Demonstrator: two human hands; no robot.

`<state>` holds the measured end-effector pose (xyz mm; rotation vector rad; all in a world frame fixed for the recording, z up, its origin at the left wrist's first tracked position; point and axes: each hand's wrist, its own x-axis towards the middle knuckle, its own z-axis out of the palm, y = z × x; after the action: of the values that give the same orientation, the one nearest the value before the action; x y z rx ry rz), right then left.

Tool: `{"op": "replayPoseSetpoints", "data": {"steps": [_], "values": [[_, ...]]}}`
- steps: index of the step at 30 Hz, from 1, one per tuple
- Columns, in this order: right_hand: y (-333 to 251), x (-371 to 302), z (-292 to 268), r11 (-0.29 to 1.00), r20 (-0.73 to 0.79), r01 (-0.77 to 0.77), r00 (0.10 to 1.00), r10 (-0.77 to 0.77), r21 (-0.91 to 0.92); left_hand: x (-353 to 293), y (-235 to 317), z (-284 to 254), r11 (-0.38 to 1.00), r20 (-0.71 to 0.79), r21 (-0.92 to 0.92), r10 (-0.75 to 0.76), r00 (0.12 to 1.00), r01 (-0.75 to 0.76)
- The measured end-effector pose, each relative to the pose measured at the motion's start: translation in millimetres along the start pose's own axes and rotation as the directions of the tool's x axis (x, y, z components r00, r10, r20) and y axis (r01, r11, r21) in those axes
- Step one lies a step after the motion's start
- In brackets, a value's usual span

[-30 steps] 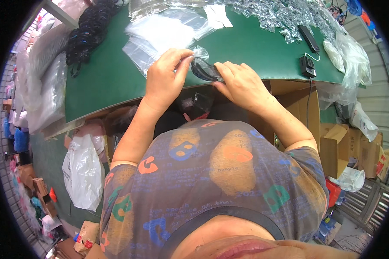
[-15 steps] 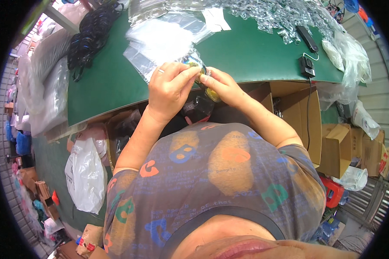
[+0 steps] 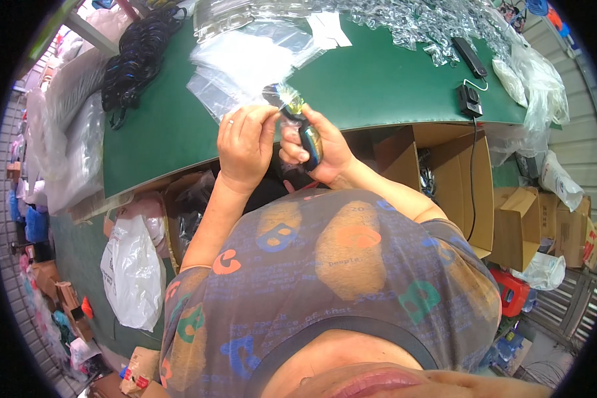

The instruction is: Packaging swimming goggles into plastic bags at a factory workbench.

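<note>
A pair of dark swimming goggles (image 3: 311,147) with shiny yellow-blue lenses is held over the table's near edge. My right hand (image 3: 326,149) wraps round the nearer lens cup, its thumb up by the middle of the goggles. The other lens points away, toward the clear bags. My left hand (image 3: 247,142), with a ring on one finger, is closed in a pinch beside the far lens cup. Its fingertips meet the edge of the goggles there; what lies between them is too small to make out. Flat clear plastic bags (image 3: 242,63) lie just beyond both hands.
A dark bundle of straps (image 3: 136,63) lies at the table's left. Many clear plastic pieces (image 3: 438,30) are heaped at the back right, near a black power adapter (image 3: 469,103) with a cable. An open cardboard box (image 3: 454,179) stands below the green tabletop (image 3: 371,83).
The goggles have turned, so both lenses now show. My right hand has lowered and wrapped round the nearer cup. My left hand has shifted slightly left and nearer to me.
</note>
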<state>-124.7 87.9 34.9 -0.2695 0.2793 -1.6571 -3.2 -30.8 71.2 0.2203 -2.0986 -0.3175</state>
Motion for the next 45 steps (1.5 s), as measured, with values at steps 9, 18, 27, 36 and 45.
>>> {"op": "replayPoseSetpoints", "data": {"steps": [9, 18, 27, 36, 45], "values": [[-18, 10, -2, 0.456, 0.124, 0.265, 0.941, -0.316, -0.850, -22, 8, 5, 0.749, 0.116, -0.483, -0.458, 0.881, 0.453], [-30, 2, -5, -0.370, 0.279, 0.121, 0.868, -0.411, -0.921, -3, 12, 3, 0.987, 0.119, -0.155, 0.067, 0.991, -0.048], [-18, -5, -8, 0.658, -0.028, 0.089, 0.986, -0.165, -0.747, -18, 5, 16, 0.191, 0.409, -0.782, -0.561, 0.720, 0.594], [-28, -20, 9, 0.610, -0.180, -0.112, 0.982, -0.051, -0.784, -10, -45, 24, -0.167, 0.620, -0.746, -0.528, 0.580, 0.645], [-19, -19, 12, 0.451, -0.074, 0.008, 0.984, -0.164, -0.892, -14, -35, 32, -0.364, 0.703, -0.690, -0.541, 0.462, 0.625]]}}
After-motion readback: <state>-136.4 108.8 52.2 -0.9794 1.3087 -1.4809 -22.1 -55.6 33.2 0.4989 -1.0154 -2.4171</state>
